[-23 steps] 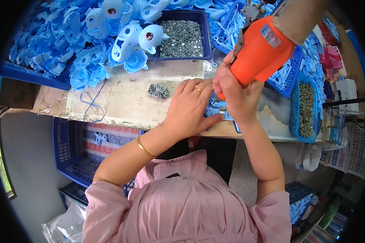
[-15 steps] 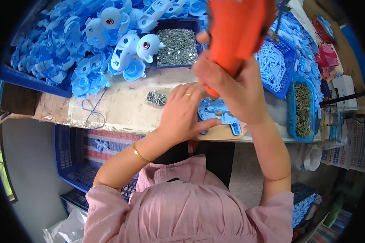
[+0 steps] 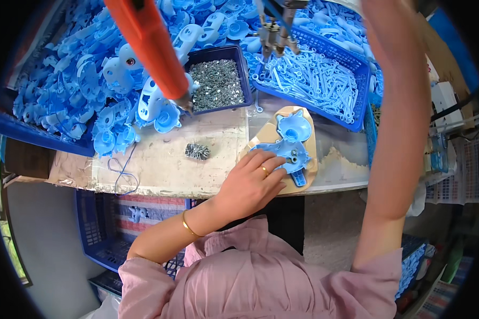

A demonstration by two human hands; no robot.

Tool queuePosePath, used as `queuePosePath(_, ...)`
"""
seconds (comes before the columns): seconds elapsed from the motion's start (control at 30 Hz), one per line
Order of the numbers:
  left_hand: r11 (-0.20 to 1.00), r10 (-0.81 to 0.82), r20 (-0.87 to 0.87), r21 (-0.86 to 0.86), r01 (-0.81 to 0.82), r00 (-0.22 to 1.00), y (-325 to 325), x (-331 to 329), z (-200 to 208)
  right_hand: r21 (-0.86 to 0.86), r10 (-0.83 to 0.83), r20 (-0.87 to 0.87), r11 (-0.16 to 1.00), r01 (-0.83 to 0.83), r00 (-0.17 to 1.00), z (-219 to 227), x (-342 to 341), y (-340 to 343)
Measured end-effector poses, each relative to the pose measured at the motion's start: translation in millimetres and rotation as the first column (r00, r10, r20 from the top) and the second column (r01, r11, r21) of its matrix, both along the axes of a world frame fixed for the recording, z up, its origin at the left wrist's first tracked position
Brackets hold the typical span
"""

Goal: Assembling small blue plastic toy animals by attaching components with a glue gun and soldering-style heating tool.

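My left hand (image 3: 253,181) lies with bent fingers over the left edge of a blue plastic toy shell (image 3: 294,127), holding it; the thumb is hidden. The shell sits hollow side up in a tan shaped holder (image 3: 312,169), and small metal parts show in its middle. My right arm stretches up along the right side, and my right hand (image 3: 389,16) is blurred and cut off by the top edge, its fingers out of sight. An orange-red power screwdriver (image 3: 157,53) hangs tilted at the upper left, away from both hands.
A dark blue tray of small screws (image 3: 218,80) stands behind a small clump of metal pins (image 3: 197,151). Blue shells (image 3: 98,80) are heaped at the left. A blue basket (image 3: 351,126) holds light-blue links below a metal fixture (image 3: 274,34). An empty-handled crate (image 3: 98,234) sits below the table.
My right hand has let go of the screwdriver and moved up to the right; the tool has swung up and left. My left hand stays at the shell, now fully uncovered by the tool.
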State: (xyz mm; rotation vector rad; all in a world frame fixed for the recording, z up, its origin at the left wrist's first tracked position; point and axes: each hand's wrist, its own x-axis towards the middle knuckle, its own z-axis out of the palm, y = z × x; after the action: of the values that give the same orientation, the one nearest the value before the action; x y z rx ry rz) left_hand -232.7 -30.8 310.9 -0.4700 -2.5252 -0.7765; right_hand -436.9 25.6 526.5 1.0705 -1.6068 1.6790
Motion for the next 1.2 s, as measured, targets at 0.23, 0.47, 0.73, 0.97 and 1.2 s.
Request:
queuePosePath(0.23, 0.999, 0.02, -0.001, -0.05, -0.02, 1.0, 6, -10, -7, 0.31, 0.411, 0.121, 0.849, -0.428, 0.903, 7, -17, 7)
queuePosePath(0.47, 0.998, -0.018, -0.004, -0.057, 0.018, 1.0, 6, -12, -11, -0.108, 0.539, 0.474, 0.82, -0.562, 0.696, -23, 42, 47)
queuePosePath(0.73, 0.989, 0.005, 0.028, -0.15, -0.001, 1.0, 11, -15, -17, 0.123, 0.666, 0.174, 0.717, -0.687, 0.726, -85, 20, 74)
queuePosePath(0.97, 0.984, 0.029, -0.004, -0.175, -0.029, 1.0, 13, -16, -15, 0.109, 0.433, 0.295, 0.871, -0.48, 0.852, -78, 64, 69)
queuePosePath(1.2, 0.965, 0.023, 0.035, -0.262, -0.013, 0.999, 13, -17, -14, 0.209, 0.139, 0.481, 0.941, -0.267, 0.865, -63, 46, 84)
